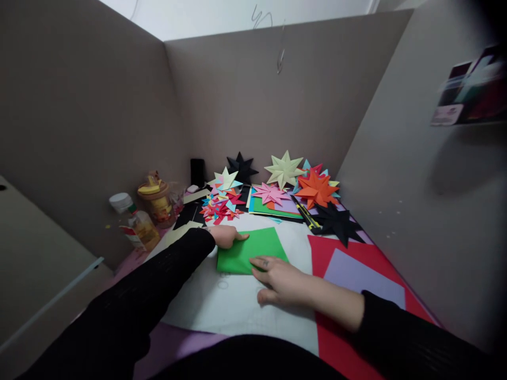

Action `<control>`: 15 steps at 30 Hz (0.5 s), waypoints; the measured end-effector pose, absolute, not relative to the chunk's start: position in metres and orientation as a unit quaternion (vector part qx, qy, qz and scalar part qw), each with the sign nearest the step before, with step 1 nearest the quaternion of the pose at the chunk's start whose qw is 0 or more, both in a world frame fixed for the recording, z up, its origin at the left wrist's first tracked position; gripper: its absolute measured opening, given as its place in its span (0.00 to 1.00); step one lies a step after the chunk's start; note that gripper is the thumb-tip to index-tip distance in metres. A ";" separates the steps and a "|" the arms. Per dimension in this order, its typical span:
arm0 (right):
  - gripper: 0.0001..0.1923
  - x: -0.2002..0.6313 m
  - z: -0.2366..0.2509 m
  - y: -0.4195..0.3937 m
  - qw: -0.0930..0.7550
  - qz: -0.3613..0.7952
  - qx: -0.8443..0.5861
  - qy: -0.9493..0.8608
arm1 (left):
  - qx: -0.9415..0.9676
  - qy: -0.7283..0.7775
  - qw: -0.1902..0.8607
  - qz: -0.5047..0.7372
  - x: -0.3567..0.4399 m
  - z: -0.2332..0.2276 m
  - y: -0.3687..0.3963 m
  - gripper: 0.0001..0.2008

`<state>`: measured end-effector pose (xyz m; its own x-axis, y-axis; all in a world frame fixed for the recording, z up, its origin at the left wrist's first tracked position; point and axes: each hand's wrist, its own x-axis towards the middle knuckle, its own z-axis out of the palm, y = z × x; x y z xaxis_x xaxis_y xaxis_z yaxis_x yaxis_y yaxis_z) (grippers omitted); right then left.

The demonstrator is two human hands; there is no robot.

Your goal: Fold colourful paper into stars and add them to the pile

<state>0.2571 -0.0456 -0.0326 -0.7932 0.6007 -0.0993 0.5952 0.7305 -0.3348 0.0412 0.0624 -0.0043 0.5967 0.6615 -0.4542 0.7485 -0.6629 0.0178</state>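
**Both hands flat on a green sheet**

Pressed onto the folded green paper from two sides: left hand at its far left corner, fingers laid flat and pointing right along the upper edge; right hand at the near edge, fingers spread and flat, fingertips on the green surface. Neither hand closed around anything, both open and resting palm down. Black sleeves on both forearms.

Green paper lying on a large white sheet at the middle of the worktop, just in front of the body. Right of it, touching the white sheet's edge, a red sheet with a lilac sheet on top.

Farther back, against the cardboard wall: a cluster of folded paper stars, among them a black star, a cream star, an orange star, a pink star, and a second black star nearer the red sheet. A yellow-and-black cutter between the stars and the green paper. At the left edge, well apart from the hands, a bottle with white cap and a lidded jar beside it.
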 end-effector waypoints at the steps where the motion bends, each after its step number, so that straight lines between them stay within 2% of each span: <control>1: 0.34 0.262 -0.033 -0.050 0.009 0.180 -0.320 -0.930 | 0.888 0.398 0.105 -0.205 0.041 -0.006 0.062 0.37; 5: 0.33 0.258 -0.033 -0.053 0.022 0.188 -0.310 -0.932 | 0.892 0.393 0.105 -0.196 0.039 -0.008 0.063 0.37; 9: 0.35 0.218 -0.032 -0.048 0.020 0.187 -0.258 -0.948 | 0.885 0.405 0.115 -0.197 0.043 -0.008 0.066 0.36; 15: 0.48 0.167 -0.037 -0.056 0.005 0.204 -0.243 -0.949 | 0.884 0.440 0.121 -0.103 0.055 -0.021 0.065 0.19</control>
